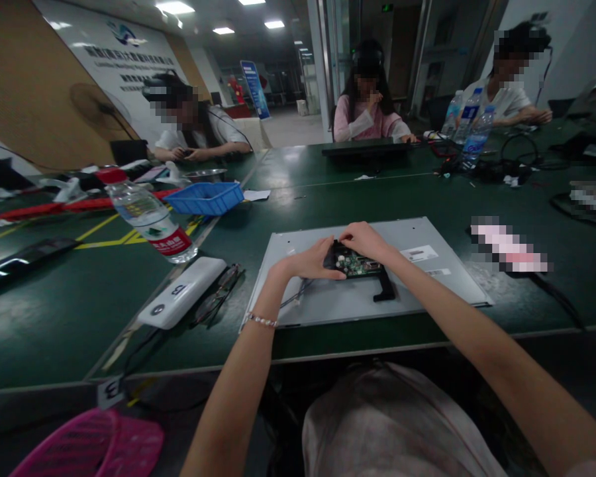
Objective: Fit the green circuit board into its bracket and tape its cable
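Note:
A green circuit board [360,265] in a black plastic frame [386,288] lies on a flat silver-grey display panel [328,306]. My left hand [314,258] grips the left side of the framed board, thumb along its near edge and fingers at the far side. At the board's far edge, the fingers of my right hand [361,238] are bent together in a pinch; whatever is between the fingertips is hidden. Thin dark cables [298,291] run across the panel just below my left hand. White labels [419,254] are stuck on the panel's right part.
Left of the panel are a white power bank [183,293], glasses [217,297], a water bottle [151,222] and a blue basket [206,199]. A blurred-out pink item [509,248] with a cable lies to the right. Several people sit across the green table [298,199].

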A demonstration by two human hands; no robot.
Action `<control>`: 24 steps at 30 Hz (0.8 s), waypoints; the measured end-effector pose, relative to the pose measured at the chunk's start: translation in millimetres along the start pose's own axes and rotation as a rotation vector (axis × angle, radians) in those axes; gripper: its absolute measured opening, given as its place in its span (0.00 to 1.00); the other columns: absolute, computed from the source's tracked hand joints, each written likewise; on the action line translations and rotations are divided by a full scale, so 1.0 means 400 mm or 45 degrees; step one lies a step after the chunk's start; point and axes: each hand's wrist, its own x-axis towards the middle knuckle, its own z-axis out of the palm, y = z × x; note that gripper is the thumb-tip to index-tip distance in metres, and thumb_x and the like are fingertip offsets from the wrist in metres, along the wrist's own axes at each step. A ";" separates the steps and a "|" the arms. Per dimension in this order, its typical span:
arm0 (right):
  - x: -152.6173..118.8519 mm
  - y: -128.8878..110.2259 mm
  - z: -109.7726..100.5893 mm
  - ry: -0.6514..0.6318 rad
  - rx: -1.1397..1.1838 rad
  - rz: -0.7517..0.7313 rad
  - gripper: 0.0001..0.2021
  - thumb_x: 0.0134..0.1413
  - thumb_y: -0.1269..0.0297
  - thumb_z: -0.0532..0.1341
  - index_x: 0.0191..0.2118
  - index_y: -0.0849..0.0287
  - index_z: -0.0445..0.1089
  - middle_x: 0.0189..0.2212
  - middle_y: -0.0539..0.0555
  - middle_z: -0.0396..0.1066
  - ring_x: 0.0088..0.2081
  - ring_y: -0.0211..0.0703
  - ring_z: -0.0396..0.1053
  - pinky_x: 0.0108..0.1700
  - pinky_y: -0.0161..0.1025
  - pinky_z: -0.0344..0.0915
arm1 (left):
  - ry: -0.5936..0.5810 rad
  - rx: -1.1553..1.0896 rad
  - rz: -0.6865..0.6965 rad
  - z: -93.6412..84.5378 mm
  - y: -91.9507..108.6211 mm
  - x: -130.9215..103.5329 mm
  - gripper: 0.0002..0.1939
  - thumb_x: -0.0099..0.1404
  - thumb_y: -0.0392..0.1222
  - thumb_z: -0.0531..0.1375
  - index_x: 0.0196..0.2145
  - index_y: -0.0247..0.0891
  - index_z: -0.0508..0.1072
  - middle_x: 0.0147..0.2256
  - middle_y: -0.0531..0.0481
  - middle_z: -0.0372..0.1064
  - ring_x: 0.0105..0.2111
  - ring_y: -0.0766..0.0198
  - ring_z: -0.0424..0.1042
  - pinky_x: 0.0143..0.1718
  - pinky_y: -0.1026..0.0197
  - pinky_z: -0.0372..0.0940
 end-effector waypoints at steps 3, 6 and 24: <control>-0.009 -0.025 -0.007 -0.027 -0.113 -0.006 0.13 0.59 0.70 0.55 0.42 0.60 0.77 0.40 0.58 0.76 0.44 0.46 0.71 0.45 0.35 0.61 | -0.024 -0.044 0.052 0.005 -0.007 0.006 0.49 0.51 0.65 0.62 0.62 0.36 0.50 0.61 0.36 0.53 0.61 0.44 0.53 0.61 0.46 0.53; -0.017 -0.046 -0.008 -0.035 -0.244 -0.016 0.14 0.60 0.71 0.53 0.41 0.63 0.77 0.41 0.62 0.74 0.45 0.48 0.70 0.45 0.37 0.62 | -0.026 -0.063 0.059 0.010 -0.014 0.010 0.51 0.50 0.66 0.62 0.62 0.34 0.50 0.61 0.34 0.51 0.62 0.42 0.52 0.61 0.44 0.52; -0.006 0.006 0.004 -0.029 0.122 -0.106 0.17 0.51 0.79 0.55 0.43 0.64 0.77 0.42 0.59 0.77 0.45 0.44 0.72 0.48 0.34 0.62 | -0.065 -0.070 0.024 0.002 -0.005 0.004 0.51 0.52 0.66 0.61 0.62 0.33 0.49 0.63 0.33 0.49 0.63 0.44 0.51 0.62 0.47 0.51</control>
